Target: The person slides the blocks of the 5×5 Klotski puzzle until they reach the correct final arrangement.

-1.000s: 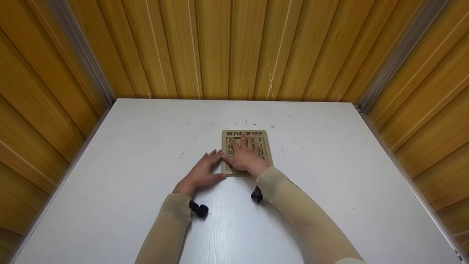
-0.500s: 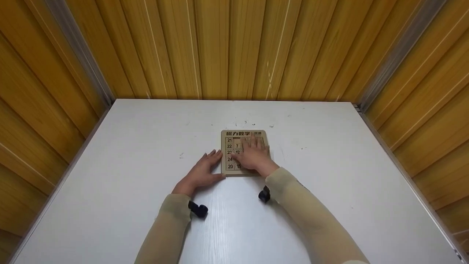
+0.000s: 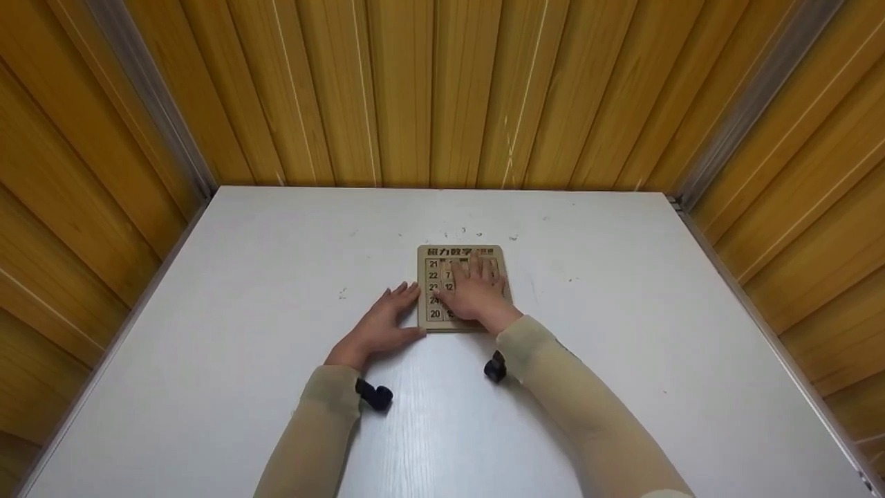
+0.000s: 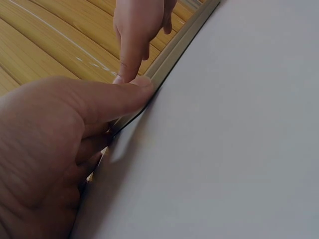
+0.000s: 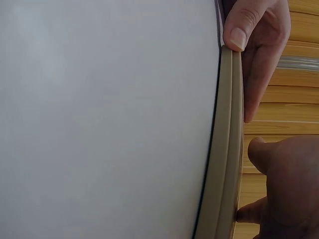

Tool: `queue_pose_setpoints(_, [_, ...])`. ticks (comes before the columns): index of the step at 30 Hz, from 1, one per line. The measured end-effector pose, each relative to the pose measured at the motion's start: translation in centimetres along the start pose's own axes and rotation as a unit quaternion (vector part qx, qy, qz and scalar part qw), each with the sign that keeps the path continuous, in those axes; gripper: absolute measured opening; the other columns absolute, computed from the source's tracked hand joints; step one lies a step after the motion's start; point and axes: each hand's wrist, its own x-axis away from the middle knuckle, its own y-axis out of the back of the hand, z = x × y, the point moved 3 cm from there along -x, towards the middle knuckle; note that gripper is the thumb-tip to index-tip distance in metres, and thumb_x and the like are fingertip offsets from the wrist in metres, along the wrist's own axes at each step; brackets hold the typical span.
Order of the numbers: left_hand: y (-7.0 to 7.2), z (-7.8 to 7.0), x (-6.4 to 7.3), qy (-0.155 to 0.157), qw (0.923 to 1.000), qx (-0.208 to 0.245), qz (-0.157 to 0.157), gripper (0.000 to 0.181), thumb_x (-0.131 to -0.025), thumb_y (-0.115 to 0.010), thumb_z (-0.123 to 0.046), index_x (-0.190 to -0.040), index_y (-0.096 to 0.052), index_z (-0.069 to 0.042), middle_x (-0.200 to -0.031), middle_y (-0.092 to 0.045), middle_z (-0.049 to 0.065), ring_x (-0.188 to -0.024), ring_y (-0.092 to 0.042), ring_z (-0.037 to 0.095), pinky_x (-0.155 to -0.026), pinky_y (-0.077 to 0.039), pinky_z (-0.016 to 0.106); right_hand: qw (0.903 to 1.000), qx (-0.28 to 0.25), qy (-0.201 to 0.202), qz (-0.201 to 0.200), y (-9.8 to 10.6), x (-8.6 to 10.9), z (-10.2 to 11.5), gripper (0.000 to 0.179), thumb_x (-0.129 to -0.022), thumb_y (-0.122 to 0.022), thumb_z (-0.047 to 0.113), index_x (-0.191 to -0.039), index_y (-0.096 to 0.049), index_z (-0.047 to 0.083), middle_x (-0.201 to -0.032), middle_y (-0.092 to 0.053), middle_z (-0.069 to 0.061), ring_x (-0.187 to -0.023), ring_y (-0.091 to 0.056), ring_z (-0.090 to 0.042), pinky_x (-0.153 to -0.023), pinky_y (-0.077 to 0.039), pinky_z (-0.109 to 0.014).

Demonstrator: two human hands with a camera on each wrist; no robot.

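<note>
A flat wooden sliding number puzzle lies on the white table, with dark characters along its top border and rows of numbered tiles. My left hand holds its near left corner, the thumb on the near edge and the fingers along the left side; the left wrist view shows that thumb against the rim. Over the tiles, my right hand lies with fingers spread and fingertips near the top rows. It covers much of the middle and right columns. In the right wrist view, the puzzle's edge appears side-on.
The white table extends on all sides of the puzzle, with small dark marks beyond its far edge. Yellow wood-look panels stand behind and at both sides. Each wrist carries a small black camera.
My right hand has shifted right, then slightly back left. A top-row tile has slid left into the second column's gap, and a dark gap now shows to its right. My left hand stays put.
</note>
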Motion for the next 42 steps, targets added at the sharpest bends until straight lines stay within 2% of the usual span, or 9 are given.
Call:
queue_pose_setpoints(5, [0.0,-0.1,0.0,-0.001,1.0,-0.006,0.003,0.083,-0.089,-0.078,-0.03,-0.159,-0.037,-0.007,-0.168,-0.033,0.01,-0.16,-0.021,0.03,-0.134,-0.012,0.048,0.9999,0.007,0.009,0.002,-0.2,-0.2,0.6,0.084,-0.102,-0.043,0.064,-0.166,-0.018,0.017,-0.172,0.013,-0.02,-0.16,0.008,-0.045,-0.125,-0.007,-0.075])
queue_pose_setpoints(14, [0.0,0.0,0.1,0.007,0.9999,-0.004,0.007,0.085,-0.089,-0.078,-0.031,-0.16,-0.036,-0.009,-0.169,-0.031,0.008,-0.161,-0.019,0.032,-0.133,-0.012,0.052,0.9998,-0.008,0.019,0.008,0.1,0.0,-0.1,0.084,-0.102,-0.043,0.065,-0.167,-0.014,0.022,-0.173,0.014,-0.018,-0.16,0.009,-0.044,-0.126,-0.006,-0.072])
queue_pose_setpoints(21, [0.0,0.0,0.0,0.004,1.0,-0.002,0.005,0.085,-0.089,-0.078,-0.032,-0.16,-0.035,-0.009,-0.169,-0.031,0.008,-0.161,-0.019,0.032,-0.133,-0.011,0.052,0.9993,-0.037,-0.003,-0.001,1.0,0.4,-1.9,0.088,-0.101,-0.044,0.066,-0.167,-0.013,0.017,-0.172,0.016,-0.019,-0.16,0.013,-0.043,-0.125,0.001,-0.074])
queue_pose_setpoints(28, [0.1,0.0,0.1,0.007,1.0,0.0,0.005,0.086,-0.089,-0.078,-0.031,-0.16,-0.035,-0.009,-0.169,-0.03,0.008,-0.161,-0.018,0.034,-0.133,-0.011,0.055,0.9987,-0.044,-0.027,0.001,1.2,0.5,-3.2,0.09,-0.101,-0.046,0.065,-0.166,-0.012,0.013,-0.171,0.021,-0.019,-0.159,0.013,-0.045,-0.124,0.003,-0.075])
queue_pose_setpoints(35, [0.0,-0.1,0.1,0.026,0.9996,0.003,0.005,0.085,-0.09,-0.078,-0.031,-0.16,-0.035,-0.011,-0.17,-0.029,0.005,-0.161,-0.016,0.032,-0.133,-0.013,0.052,0.9992,-0.031,-0.025,0.01,0.9,0.3,-2.8,0.089,-0.102,-0.044,0.063,-0.166,-0.011,0.011,-0.171,0.019,-0.021,-0.16,0.014,-0.043,-0.124,-0.001,-0.076])
queue_pose_setpoints(42, [0.1,-0.2,0.2,0.017,0.9998,0.005,0.0,0.084,-0.089,-0.078,-0.03,-0.159,-0.036,-0.01,-0.169,-0.031,0.008,-0.161,-0.017,0.034,-0.133,-0.013,0.053,0.9996,-0.027,-0.012,-0.001,0.5,0.2,-1.8,0.089,-0.101,-0.045,0.065,-0.166,-0.014,0.014,-0.172,0.013,-0.023,-0.16,0.012,-0.042,-0.125,-0.004,-0.075])
